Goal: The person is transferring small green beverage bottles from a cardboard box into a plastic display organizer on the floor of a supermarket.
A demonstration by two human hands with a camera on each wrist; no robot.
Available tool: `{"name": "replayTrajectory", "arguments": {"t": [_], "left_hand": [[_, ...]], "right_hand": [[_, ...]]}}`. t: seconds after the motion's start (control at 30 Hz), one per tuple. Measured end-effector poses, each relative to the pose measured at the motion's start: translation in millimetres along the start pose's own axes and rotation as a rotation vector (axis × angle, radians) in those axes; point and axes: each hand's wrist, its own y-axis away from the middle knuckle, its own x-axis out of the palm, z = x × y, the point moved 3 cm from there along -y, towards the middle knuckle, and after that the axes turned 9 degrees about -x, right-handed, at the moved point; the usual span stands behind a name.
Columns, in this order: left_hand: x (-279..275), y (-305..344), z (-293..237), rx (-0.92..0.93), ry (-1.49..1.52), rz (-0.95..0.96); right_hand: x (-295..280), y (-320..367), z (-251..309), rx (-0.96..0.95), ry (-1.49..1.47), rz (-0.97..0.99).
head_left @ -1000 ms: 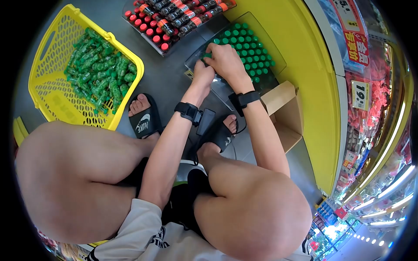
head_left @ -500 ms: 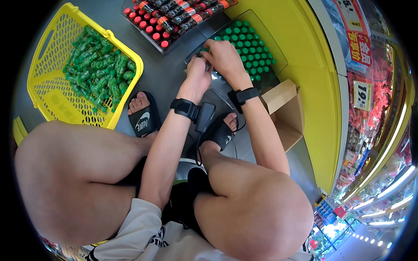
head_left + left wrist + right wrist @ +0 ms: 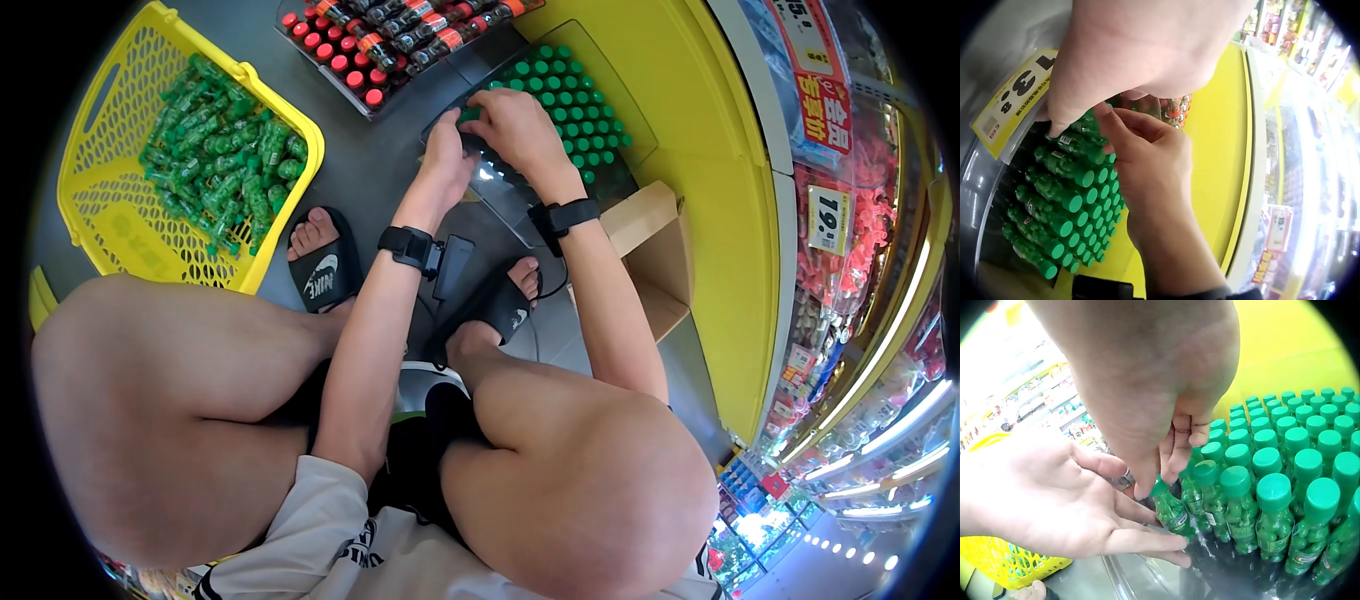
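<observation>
Small green bottles with green caps [image 3: 565, 100] stand in rows inside a clear plastic tray [image 3: 520, 228]. At the tray's near left corner, my right hand [image 3: 518, 128] pinches the cap of one bottle [image 3: 1174, 514] at the end of a row, thumb and fingertips on the cap in the right wrist view. My left hand [image 3: 445, 160] is beside it, palm turned inward and fingers extended, the fingertips close to that bottle's lower part. In the left wrist view the back of the left hand covers part of the bottles.
A yellow basket [image 3: 308, 128] holds a heap of similar green bottles [image 3: 220, 150] on the left. Red-capped dark bottles [image 3: 352, 62] fill another clear tray behind. A cardboard box [image 3: 645, 222] stands by the yellow shelf base [image 3: 725, 200]. A price tag [image 3: 1016, 103] is on the tray's side.
My left hand has moved away from the right hand's fingertips and its fingers have straightened. The right hand stays over the same tray corner, shifted slightly.
</observation>
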Motion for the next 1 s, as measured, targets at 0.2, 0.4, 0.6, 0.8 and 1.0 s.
{"name": "replayTrajectory", "arguments": {"t": [0.2,0.4,0.6,0.8,1.0], "left_hand": [[-6.8,-6.7,0.0,-0.024,0.031,0.007],[-4.8,-3.9,0.9,-0.028,0.019,0.047],[-2.4,-1.7,-0.2,-0.013,0.019,0.011],[-5.0,-5.8,2.1,0.023,-0.091,0.011],[-0.8,1.4,0.1,0.042,-0.138,0.016]], "right_hand": [[2.2,-0.1,-0.4,-0.030,0.040,-0.040],[1.8,-3.8,4.9,-0.004,0.115,-0.096],[0.6,-3.5,5.2,0.040,0.118,-0.075],[-0.1,0.0,4.4,0.053,0.088,-0.055],[2.0,2.0,1.7,0.020,0.115,-0.064]]}}
